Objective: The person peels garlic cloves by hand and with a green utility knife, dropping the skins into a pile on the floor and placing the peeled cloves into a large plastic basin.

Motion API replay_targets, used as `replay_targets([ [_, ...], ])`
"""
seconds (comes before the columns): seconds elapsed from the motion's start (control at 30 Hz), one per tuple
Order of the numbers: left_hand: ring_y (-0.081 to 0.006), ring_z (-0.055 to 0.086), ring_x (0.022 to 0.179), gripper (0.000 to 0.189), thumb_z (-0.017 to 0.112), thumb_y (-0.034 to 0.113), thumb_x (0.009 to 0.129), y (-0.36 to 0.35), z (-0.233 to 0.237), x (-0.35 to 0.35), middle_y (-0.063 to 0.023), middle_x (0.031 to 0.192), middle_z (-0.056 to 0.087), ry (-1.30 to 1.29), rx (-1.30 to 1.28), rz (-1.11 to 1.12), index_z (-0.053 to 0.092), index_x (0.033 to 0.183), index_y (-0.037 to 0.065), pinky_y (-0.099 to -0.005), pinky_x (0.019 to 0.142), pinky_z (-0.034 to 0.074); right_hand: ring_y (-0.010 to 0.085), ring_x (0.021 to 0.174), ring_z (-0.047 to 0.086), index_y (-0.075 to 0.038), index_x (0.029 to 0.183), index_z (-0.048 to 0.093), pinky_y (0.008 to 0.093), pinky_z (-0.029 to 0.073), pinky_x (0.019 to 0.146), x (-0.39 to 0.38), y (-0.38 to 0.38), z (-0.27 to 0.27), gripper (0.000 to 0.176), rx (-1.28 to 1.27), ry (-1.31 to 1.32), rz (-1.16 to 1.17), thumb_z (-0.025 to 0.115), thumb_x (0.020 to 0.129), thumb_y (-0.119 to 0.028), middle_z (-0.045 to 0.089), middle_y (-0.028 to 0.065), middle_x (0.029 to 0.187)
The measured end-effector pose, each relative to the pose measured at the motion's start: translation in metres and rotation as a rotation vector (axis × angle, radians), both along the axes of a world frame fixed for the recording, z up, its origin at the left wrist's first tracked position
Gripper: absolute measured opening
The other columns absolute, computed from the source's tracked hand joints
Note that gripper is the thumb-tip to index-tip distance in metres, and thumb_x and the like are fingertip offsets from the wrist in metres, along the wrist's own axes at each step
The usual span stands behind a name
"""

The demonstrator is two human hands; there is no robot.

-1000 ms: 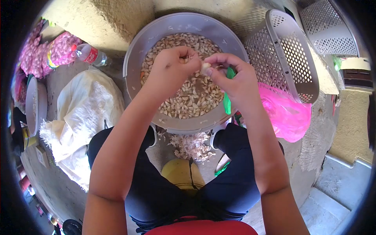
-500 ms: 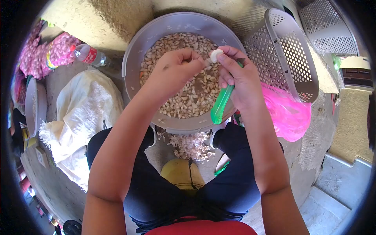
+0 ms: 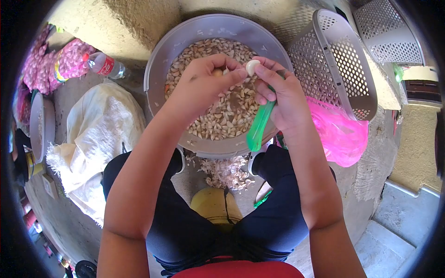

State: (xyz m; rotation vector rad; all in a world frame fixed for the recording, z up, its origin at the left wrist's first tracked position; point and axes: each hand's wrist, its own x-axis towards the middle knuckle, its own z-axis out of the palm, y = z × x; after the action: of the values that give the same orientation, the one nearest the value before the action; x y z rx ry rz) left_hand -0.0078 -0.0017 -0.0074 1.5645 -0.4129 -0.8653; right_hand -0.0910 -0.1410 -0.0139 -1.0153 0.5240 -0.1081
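A wide grey basin (image 3: 162, 51) on the floor holds a heap of garlic cloves (image 3: 229, 113). Over it my right hand (image 3: 282, 95) grips a green-handled knife (image 3: 258, 125), handle pointing down toward me, and pinches a pale peeled clove (image 3: 252, 67) at its fingertips. My left hand (image 3: 204, 88) is curled beside it, its fingers touching the same clove and closed on another small clove. A pile of papery garlic skins (image 3: 227, 171) lies on the floor between my feet.
Two grey perforated baskets (image 3: 343, 65) lean at the right, above a pink plastic bag (image 3: 338, 132). A white sack (image 3: 97, 134), a plastic bottle (image 3: 104, 65) and pink net bags of garlic (image 3: 69, 58) lie at the left. A yellow stool (image 3: 213, 206) is under me.
My right hand turned so the green knife handle swung out below it, and lifted the peeled clove up at its fingertips. My left hand stayed close, picking at the clove.
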Motion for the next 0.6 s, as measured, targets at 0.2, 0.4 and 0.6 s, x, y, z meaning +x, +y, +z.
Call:
replay_targets([
  [0.2,-0.0010,0.038,0.054,0.014,0.061,0.022,0.077,0.001,0.001,0.001,0.0069,0.062,0.044,0.104,-0.037,0.013,0.058,0.081,0.009,-0.0161,0.046,0.026,0.0026,0.047,0.037,-0.005,0.099,0.055,0.0186,0.033,0.044,-0.001,-0.002,-0.004,0.021,0.264,-0.046,0.058,0.059,0.079,-0.010,0.057,-0.0018,0.078],
  [0.4,-0.0014,0.038,0.054,0.009,0.059,0.018,0.078,0.001,-0.004,0.004,0.0060,0.062,0.046,0.196,-0.068,0.020,0.057,0.077,0.010,-0.0168,0.045,0.026,0.0024,0.047,0.036,-0.006,0.100,0.055,0.0180,0.033,0.045,-0.002,-0.002,-0.010,0.020,0.435,-0.076,0.072,0.056,0.081,-0.011,0.056,-0.0025,0.080],
  [0.6,-0.0011,0.039,0.056,0.010,0.060,0.018,0.076,0.000,-0.006,0.003,0.0063,0.063,0.047,0.097,-0.049,-0.004,0.058,0.078,0.009,-0.0166,0.045,0.026,0.0020,0.046,0.035,-0.006,0.095,0.056,0.0179,0.032,0.045,-0.001,-0.002,-0.015,0.017,0.505,-0.096,0.069,0.056,0.081,-0.016,0.055,-0.0008,0.080],
])
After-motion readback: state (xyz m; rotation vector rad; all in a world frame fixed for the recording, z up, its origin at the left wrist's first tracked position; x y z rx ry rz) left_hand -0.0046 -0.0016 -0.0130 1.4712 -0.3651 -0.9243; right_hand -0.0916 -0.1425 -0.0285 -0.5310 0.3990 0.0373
